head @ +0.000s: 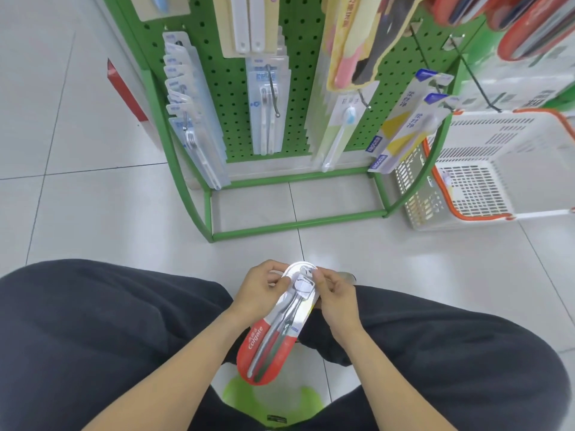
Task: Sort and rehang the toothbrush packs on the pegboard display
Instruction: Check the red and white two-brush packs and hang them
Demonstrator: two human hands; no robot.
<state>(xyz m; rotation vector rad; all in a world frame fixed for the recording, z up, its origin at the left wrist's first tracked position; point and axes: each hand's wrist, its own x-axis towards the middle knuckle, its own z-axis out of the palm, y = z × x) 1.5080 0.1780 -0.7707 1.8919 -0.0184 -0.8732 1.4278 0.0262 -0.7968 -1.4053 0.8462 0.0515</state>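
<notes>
Toothbrush pack (270, 334), red and white, Colgate-branded, being held low in front of the body, between two knees in dark trousers (93, 331). Lying on a slant: long axis running from the rounded red end nearest the body, lower left, up to the white hanging end, upper right, pointing toward the display. Brush heads sitting at the far white end, handles trailing back toward the red end.

Being pinched at the white top by both hands: left hand (259, 290) with thumb and curled fingers closing on the left edge, right hand (334, 295) with fingertips nipping the right edge near the hang hole. Both forearms reaching in from the bottom.

Standing ahead on the pale tiled floor (77, 194): green pegboard display (231, 85), carrying rows of clear and pastel toothbrush packs on metal hooks. Sitting just right of the stand: white plastic basket (485, 169) with orange trim. Showing below the pack: lime-green stool (245, 396).
</notes>
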